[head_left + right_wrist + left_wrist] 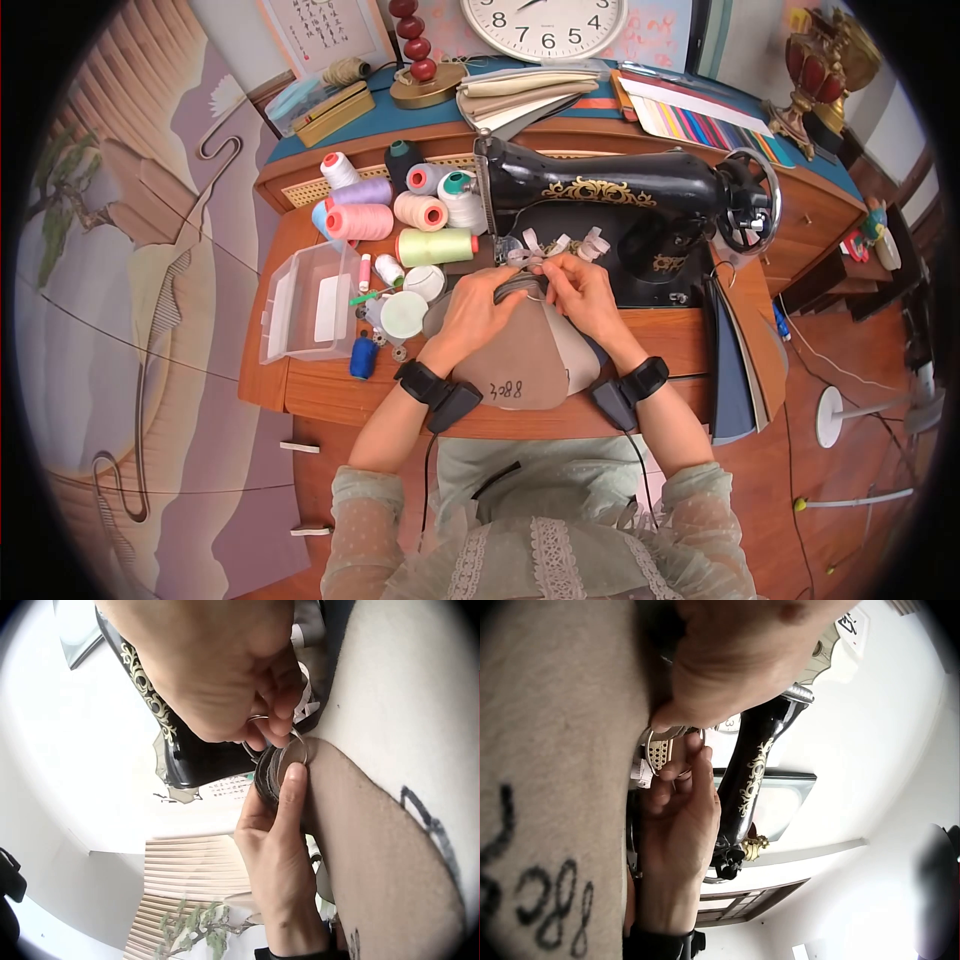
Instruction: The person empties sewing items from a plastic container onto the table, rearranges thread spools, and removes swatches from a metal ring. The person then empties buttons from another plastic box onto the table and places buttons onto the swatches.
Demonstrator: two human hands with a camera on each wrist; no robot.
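A bundle of brown and beige sample swatches (535,365), threaded on a metal ring (304,747), hangs over the front of the sewing table. One swatch is marked 3088 in black. My left hand (472,315) grips the stack by its ringed end, thumb on top, as the right wrist view shows. With its fingertips my right hand (590,300) pinches the ring, which stands partly open in the right wrist view. Just beyond both hands, pale ribbon loops (560,245) lie at the base of the black sewing machine (620,180).
Several thread spools (360,222) crowd the left of the table, beside a clear plastic box (290,310) and a blue spool (363,358). More swatches (735,350) hang at the right edge. A colour card (700,115) and clock (545,25) are at the back.
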